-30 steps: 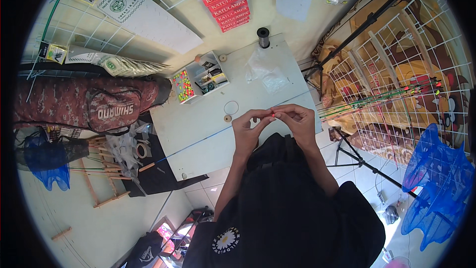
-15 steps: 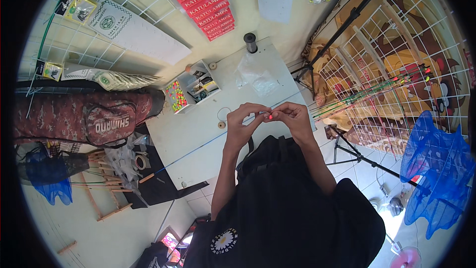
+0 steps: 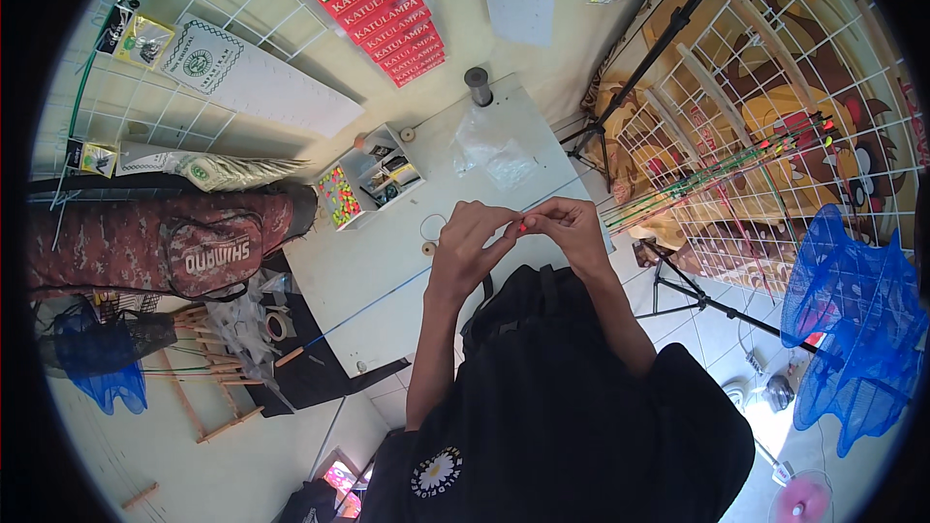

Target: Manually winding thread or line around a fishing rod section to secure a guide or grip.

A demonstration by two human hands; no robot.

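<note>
My left hand and my right hand meet above the near side of a white table, fingertips almost touching. Between the right thumb and forefinger sits a small bright red bead-like piece, mostly covered by the fingers. My left thumb and forefinger are pinched right beside it; what they hold is too small to make out. Beneath and behind the hands a thin blue rod lies slantwise across the table, its wooden handle past the left edge.
A white divided box with colourful beads stands at the table's back left. Small wooden spools, clear plastic bags and a dark line spool lie about. Right stand a rod rack and blue nets; left, a camouflage bag.
My left hand has shifted slightly left and its fingers have closed in more over the red piece, of which less shows. The whole view has tilted a little.
</note>
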